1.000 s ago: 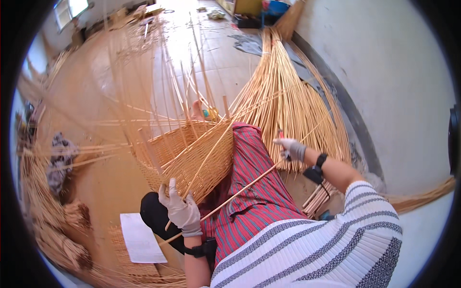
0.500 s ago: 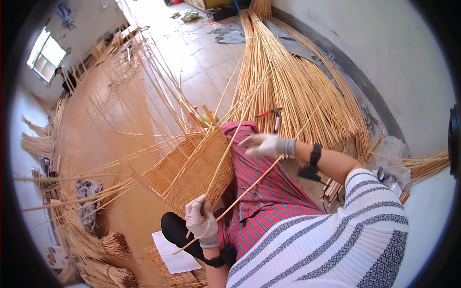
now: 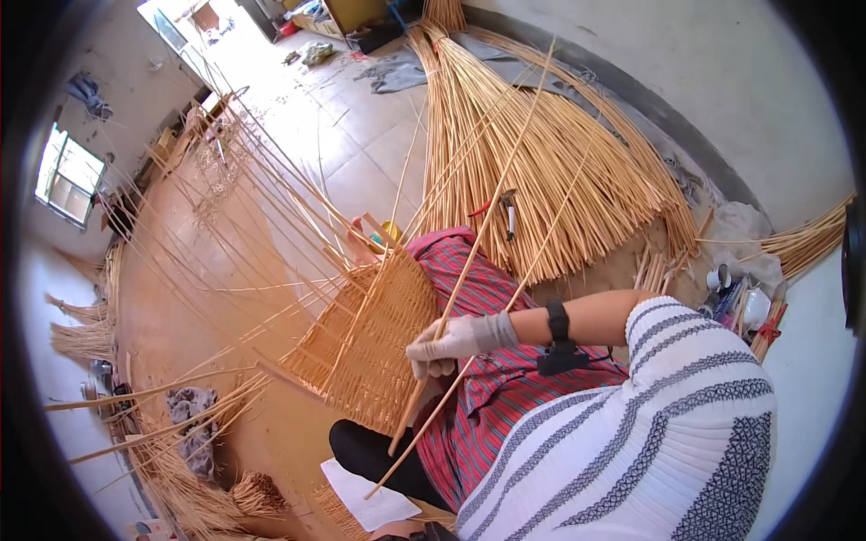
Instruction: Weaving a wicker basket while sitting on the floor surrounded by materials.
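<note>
My right hand, in a white glove, is closed around a long wicker rod that slants up to the far right. A second thin rod crosses close by the glove, running roughly alongside. Just left of the hand a partly woven wicker basket leans against my lap, with long unwoven stakes spreading from its far side. Of my left arm only a dark strap and a little of the wrist show at the lower edge; the left hand is out of the picture.
A large fan of wicker rods lies on the floor ahead to the right, with red-handled pruning shears at its near side. More bundles and a grey cloth are at the left. A white paper lies beside my knee.
My right hand has moved down and left and now grips the rod. My left hand has let go of it and dropped out below. The rod's far end has swung upward.
</note>
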